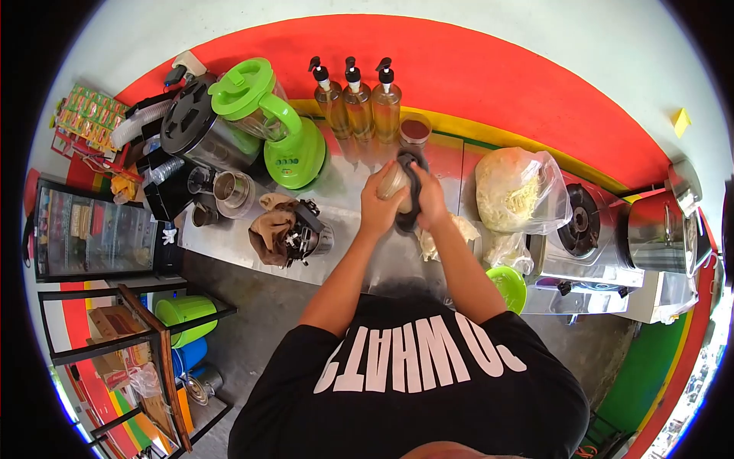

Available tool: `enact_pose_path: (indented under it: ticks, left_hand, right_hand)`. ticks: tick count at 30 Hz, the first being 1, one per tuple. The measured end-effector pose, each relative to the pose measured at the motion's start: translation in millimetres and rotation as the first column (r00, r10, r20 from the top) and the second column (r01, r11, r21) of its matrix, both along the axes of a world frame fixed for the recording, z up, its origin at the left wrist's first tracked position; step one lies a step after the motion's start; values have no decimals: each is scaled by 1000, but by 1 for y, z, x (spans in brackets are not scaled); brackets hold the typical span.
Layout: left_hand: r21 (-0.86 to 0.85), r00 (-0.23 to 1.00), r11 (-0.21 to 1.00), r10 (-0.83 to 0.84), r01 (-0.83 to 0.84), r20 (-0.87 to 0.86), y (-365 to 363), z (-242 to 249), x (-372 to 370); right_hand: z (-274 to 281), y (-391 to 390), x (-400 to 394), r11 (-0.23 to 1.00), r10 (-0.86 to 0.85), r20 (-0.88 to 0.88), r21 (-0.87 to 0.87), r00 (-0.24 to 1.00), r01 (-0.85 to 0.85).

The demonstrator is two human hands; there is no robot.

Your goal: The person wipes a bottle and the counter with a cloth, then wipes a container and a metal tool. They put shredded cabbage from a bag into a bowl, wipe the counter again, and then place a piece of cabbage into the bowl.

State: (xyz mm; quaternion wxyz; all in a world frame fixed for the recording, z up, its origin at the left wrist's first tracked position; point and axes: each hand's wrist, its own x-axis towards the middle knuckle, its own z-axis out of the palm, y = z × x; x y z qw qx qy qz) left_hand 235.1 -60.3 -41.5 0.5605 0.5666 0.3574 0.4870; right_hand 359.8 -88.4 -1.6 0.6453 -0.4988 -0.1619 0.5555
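Observation:
My left hand (381, 201) is wrapped around a clear, ribbed glass (394, 183), tilted over the steel counter. On its other side, my right hand (430, 197) grips a dark grey cloth (407, 220) and presses it against the glass. Part of the cloth hangs below my fingers. Just beyond my hands stands a jar with dark red-brown contents (415, 130). A crumpled pale cloth or bag (451, 236) lies by my right wrist.
Three pump bottles (357, 103) and a green blender (294, 157) line the back. Left on the counter (352, 264) sit metal cups (232, 189) and a brown cloth (273, 236). To the right are a plastic bag of shreds (520, 191), a green bowl (507, 288) and a stove (585, 222).

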Motion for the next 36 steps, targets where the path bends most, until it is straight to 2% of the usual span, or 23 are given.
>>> enact_pose_path:
  ticks: [1, 2, 4, 5, 7, 8, 12, 14, 15, 17, 18, 19, 20, 22, 23, 24, 26, 28, 30, 32, 33, 35, 36]
  left_hand:
    - [43, 997, 997, -67, 69, -27, -1, 16, -4]
    - [44, 997, 996, -74, 76, -31, -3, 30, -5]
    - [216, 971, 947, -240, 236, -6, 0, 51, -2]
    - [252, 977, 944, -214, 212, -20, 1, 55, 5]
    - [379, 981, 908, -138, 181, -138, 4, 78, 10]
    - [486, 970, 861, -33, 149, -239, 3, 88, 12]
    - [478, 955, 867, 9, 140, -296, 10, 88, 9]
    - [444, 932, 882, 15, 159, -363, 8, 86, 5]
    - [406, 901, 895, 11, 184, -433, 5, 85, 4]
    - [423, 848, 863, -10, 275, -530, 4, 67, 8]
    - [428, 780, 824, -25, 370, -626, 0, 69, 10]
    - [352, 805, 865, -95, 357, -585, -6, 71, 10]
    - [355, 807, 865, -93, 356, -583, -10, 73, 10]
    - [284, 854, 916, -107, 284, -509, -16, 93, 10]
    - [281, 854, 916, -110, 285, -508, -18, 100, 12]
    - [298, 863, 903, -136, 311, -487, -20, 106, 13]
    - [316, 868, 886, -166, 339, -467, -18, 107, 15]
    - [341, 832, 825, -251, 451, -494, -9, 106, 18]
    - [329, 841, 827, -278, 455, -464, -1, 109, 24]
    - [426, 904, 835, -181, 349, -386, 14, 111, 31]
    - [468, 914, 815, -172, 342, -367, 27, 108, 36]
    - [485, 929, 821, -140, 302, -343, 52, 103, 45]
    - [490, 940, 831, -109, 264, -322, 64, 98, 50]
  right_hand:
    - [7, 3, 15, 979, 114, -374, -113, 920, -168]
    - [4, 5, 27, 955, 275, -516, 52, 811, -291]
    - [-10, 1, 39, 904, 424, -584, 314, 692, -289]
    - [-13, -1, 37, 903, 425, -578, 325, 696, -281]
    - [0, -19, 12, 905, 320, -729, 424, 605, 32]
    - [5, -26, 5, 906, 318, -729, 421, 606, 30]
    - [26, -45, -6, 957, 200, -729, 290, 655, 30]
    - [23, -57, -1, 997, 13, -599, 74, 800, 39]
    - [22, -57, 1, 997, 14, -596, 70, 803, 35]
    - [20, -56, 2, 994, 73, -112, 93, 991, -63]
    - [21, -55, 1, 990, 97, 147, 85, 984, -110]
    - [24, -52, 5, 995, 50, 193, -96, 980, -32]
    - [26, -48, 13, 995, 50, 196, -94, 979, -32]
    - [33, -39, 33, 991, 135, 455, -60, 880, -121]
    - [37, -31, 41, 983, 117, 206, -161, 971, -84]
    - [43, -24, 53, 961, 152, 94, -247, 984, -125]
    - [39, -12, 70, 952, 222, -149, -182, 964, -247]
    - [24, 0, 87, 931, 292, -259, -142, 921, -335]
    - [11, -3, 87, 945, 251, -227, -151, 941, -289]
    - [2, -9, 87, 980, 178, 370, -149, 912, -131]
    - [-5, -15, 96, 954, 251, 326, -242, 911, -176]
    - [-16, -37, 90, 971, 122, 607, -236, 786, 31]
    - [-14, -49, 86, 981, 74, 605, -188, 792, 52]
